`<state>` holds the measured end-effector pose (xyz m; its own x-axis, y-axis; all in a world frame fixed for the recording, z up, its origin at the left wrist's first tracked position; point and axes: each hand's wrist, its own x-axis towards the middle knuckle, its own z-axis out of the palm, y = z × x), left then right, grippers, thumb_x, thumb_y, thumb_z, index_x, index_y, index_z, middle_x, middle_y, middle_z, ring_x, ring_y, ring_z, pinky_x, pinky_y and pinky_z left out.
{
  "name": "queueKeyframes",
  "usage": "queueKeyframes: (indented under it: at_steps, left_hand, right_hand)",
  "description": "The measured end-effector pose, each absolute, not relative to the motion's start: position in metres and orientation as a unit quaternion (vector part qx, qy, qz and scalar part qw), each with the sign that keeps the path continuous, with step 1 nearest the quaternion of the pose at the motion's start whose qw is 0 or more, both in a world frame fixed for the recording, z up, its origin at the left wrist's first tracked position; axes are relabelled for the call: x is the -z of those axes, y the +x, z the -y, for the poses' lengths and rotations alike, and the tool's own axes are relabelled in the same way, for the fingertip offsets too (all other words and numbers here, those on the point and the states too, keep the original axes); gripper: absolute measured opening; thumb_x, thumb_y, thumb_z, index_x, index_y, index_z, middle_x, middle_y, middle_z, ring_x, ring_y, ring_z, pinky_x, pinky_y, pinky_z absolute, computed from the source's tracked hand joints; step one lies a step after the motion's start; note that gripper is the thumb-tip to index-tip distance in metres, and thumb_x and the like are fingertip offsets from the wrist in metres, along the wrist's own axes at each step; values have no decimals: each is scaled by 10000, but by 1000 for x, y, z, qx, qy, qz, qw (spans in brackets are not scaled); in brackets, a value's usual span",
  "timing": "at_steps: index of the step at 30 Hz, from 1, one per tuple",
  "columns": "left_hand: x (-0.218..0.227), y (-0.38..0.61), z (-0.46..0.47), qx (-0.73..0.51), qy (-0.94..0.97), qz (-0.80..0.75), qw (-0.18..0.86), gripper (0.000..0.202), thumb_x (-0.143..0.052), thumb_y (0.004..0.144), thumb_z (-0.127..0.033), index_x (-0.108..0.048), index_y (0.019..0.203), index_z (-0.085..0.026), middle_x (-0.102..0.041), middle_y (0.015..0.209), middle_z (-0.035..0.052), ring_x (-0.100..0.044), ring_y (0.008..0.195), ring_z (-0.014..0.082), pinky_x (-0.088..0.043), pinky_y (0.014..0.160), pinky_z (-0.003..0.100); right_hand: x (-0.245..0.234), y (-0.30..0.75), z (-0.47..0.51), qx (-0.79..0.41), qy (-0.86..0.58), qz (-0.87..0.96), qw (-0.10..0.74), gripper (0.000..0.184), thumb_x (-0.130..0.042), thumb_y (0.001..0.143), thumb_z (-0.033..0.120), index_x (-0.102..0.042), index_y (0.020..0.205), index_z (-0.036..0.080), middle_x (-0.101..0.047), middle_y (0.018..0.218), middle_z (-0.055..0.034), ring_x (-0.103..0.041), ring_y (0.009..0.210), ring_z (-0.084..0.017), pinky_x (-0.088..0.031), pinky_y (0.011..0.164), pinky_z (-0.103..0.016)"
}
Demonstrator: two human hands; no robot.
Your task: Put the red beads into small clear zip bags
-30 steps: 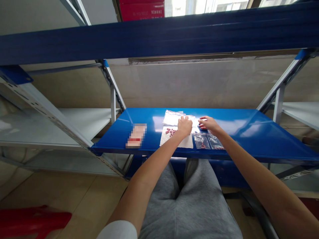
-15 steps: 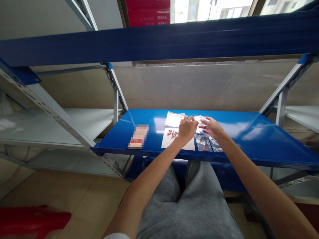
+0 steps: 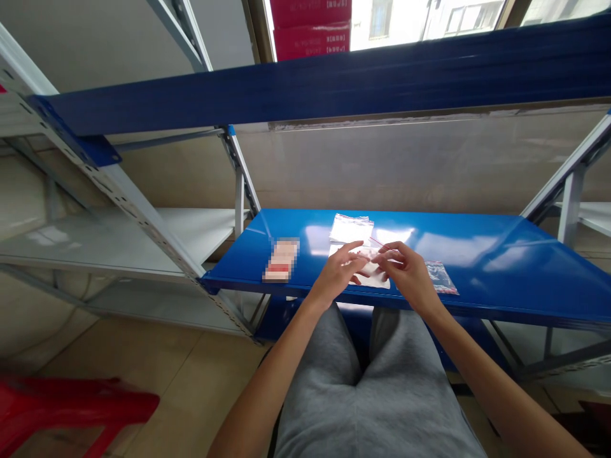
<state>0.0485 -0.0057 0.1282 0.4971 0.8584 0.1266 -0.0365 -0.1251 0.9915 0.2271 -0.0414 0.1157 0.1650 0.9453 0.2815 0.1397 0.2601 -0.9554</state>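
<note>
Head view, hands held over the shelf, just above the knees. The task item, a small clear zip bag (image 3: 368,256) with a red seal strip, is held in the air between the hands, over a white sheet (image 3: 373,280) and in front of the chest. Its red strip runs from upper left to lower right, across the line between the hands; the bag's full outline is unclear through the fingers and glare.

The right hand (image 3: 407,271) is nearer: it is closed, with curled fingers (image 3: 389,256) pinching the bag's right side. The left hand (image 3: 337,273) lies on the bag's left side, partly open, with extended fingers (image 3: 356,259) reaching to the film. Whether they grip it cannot be told.

Behind the hands, a stack of clear bags (image 3: 351,229) lies on the blue steel shelf (image 3: 482,254). Right of the right hand lies a flat clear bag (image 3: 442,277). Left of the left hand lies a pixelated packet (image 3: 281,259), its contents unreadable.
</note>
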Motion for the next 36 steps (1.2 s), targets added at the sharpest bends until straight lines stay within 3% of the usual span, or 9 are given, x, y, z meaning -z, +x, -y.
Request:
queueKeyframes:
  at_steps: [4,7,10,13,15,25,31,34,36]
  left_hand:
    - [-129,33,3,-382,653,-364,544,503,-620,933,-435,-593,1375,-196,-684,1251,136,-716,958,214,-574,746,298]
    - [-130,30,6,-387,731,-401,393,593,-728,862,-405,-567,1397,-203,-659,1302,135,-683,1081,257,-567,883,377]
    - [-131,34,13,-377,796,-423,212,727,-773,830,-417,-484,1463,-206,-601,1399,149,-582,1273,311,-480,1049,461]
    - [-130,38,19,-338,811,-470,86,761,-739,861,-446,-417,1500,-189,-592,1405,158,-544,1307,342,-423,1075,511]
    - [-128,39,21,-318,808,-493,55,719,-712,881,-430,-421,1492,-187,-614,1372,148,-560,1275,333,-422,1056,493]
    - [-114,46,21,-330,789,-509,95,709,-694,867,-448,-463,1463,-141,-630,1313,166,-594,1211,344,-453,999,477]
    - [-108,40,10,-367,761,-463,268,549,-715,862,-359,-587,1354,-151,-655,1293,146,-642,1162,282,-510,981,399]
    - [-107,34,4,-376,740,-463,312,507,-721,861,-355,-623,1316,-156,-682,1252,126,-661,1103,248,-520,981,378]
    - [-107,30,2,-364,733,-479,317,549,-737,845,-365,-615,1335,-150,-686,1232,125,-669,1052,241,-533,957,375]
  right_hand:
    - [-112,225,38,-316,-522,553,568,377,-742,818,555,-625,903,207,-718,759,-48,-723,731,-235,-536,570,-301]
    - [-112,214,35,-343,-517,540,569,363,-746,814,542,-657,875,195,-733,781,-62,-717,794,-238,-545,638,-317]
    - [-114,197,32,-385,-493,512,589,338,-777,785,509,-693,840,186,-731,806,-60,-703,842,-237,-529,694,-321]
    - [-112,181,31,-405,-476,499,600,288,-768,796,466,-735,821,181,-716,800,-47,-662,812,-203,-489,704,-303]
    - [-109,175,31,-414,-469,500,599,275,-767,794,457,-746,803,183,-703,781,-38,-630,773,-186,-472,691,-297]
    - [-100,176,33,-385,-493,536,567,293,-738,812,477,-773,788,187,-733,789,-52,-647,838,-219,-486,762,-326]
    - [-105,190,36,-393,-480,622,478,428,-571,918,568,-755,987,188,-723,852,-63,-641,759,-205,-516,630,-306]
    - [-101,219,27,-331,-522,635,463,397,-548,928,517,-707,1108,201,-745,939,-81,-685,811,-227,-527,616,-308]
    - [-94,244,14,-229,-584,645,436,293,-588,897,423,-717,1032,197,-757,905,-87,-702,819,-239,-527,669,-327]
